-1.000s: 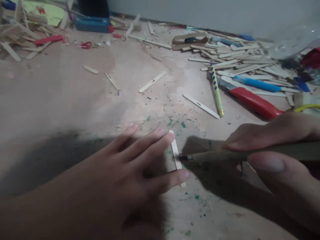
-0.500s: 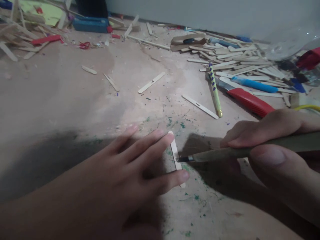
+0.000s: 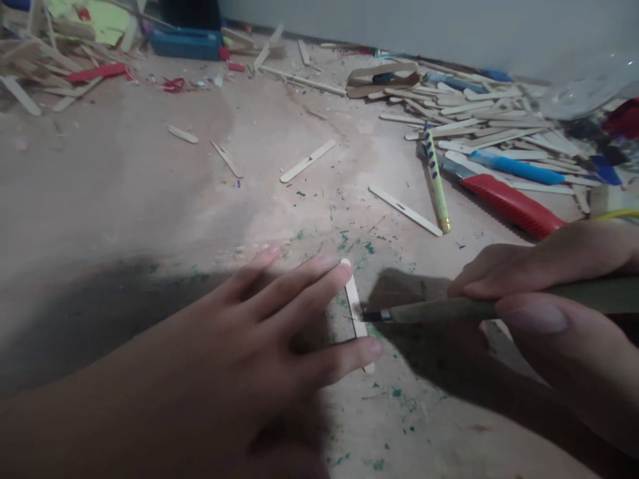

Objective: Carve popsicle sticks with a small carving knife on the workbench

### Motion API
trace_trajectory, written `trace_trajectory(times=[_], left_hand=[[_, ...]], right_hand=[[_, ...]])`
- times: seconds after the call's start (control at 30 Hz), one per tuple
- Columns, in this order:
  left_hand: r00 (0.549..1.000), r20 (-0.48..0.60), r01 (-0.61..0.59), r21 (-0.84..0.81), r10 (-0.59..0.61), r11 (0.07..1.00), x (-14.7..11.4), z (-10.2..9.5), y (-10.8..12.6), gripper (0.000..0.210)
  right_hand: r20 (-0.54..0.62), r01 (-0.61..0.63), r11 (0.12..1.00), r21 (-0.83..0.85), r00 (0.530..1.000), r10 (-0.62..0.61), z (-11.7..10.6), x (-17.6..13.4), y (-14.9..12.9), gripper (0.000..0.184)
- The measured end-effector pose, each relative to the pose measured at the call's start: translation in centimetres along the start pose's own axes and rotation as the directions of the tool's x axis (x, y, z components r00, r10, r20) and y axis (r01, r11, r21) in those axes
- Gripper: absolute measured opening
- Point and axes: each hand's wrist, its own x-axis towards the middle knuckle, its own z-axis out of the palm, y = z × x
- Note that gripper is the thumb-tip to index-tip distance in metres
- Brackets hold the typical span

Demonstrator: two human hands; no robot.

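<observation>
knife tip [image 3: 367, 317] edged slightly right along stick [image 3: 355, 307], view nudged down

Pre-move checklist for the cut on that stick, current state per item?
1. Stick pinned: left hand lies flat, fingers pressing on both ends of the craft stick. Ok.
2. Tool gripped: right hand closed around the knife. Ok.
3. Tip on target: the blade end meets the stick about mid-length. Ok.
4. Fingers off the cut line: left fingertips sit close beside the tip. Not ok.
5. Cut depth or mark on the stick: too dim and blurred. Cannot tell.
6. Loose clutter: red-handled cutter and yellow pencil lie apart, farther back. Ok.
</observation>
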Motion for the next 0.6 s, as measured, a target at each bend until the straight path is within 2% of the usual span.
trace_trajectory(times=[0.17,0.37,0.47,0.6], left_hand=[[0.999,0.034,-0.041,-0.011,0.041,0.999,0.1,-0.8,-0.8,0.089],[0.997,0.059,-0.048,-0.012,0.048,0.999,0.4,-0.7,-0.6,0.085],[0.998,0.063,-0.032,0.0,0.032,0.999,0.2,-0.6,-0.4,0.083],[0.999,0.035,-0.032,-0.003,0.032,0.999,0.0,-0.5,-0.5,0.084]], right_hand=[[-0.081,0.022,0.986,0.164,0.997,-0.009,0.9,-0.1,0.0,0.033],[-0.029,0.047,0.999,-0.002,0.998,-0.047,0.3,0.0,0.0,0.028],[-0.057,-0.007,0.998,0.068,0.998,0.011,0.7,-0.2,-0.2,0.028],[-0.114,-0.019,0.994,0.111,0.993,0.032,1.5,-0.5,-0.3,0.03]])
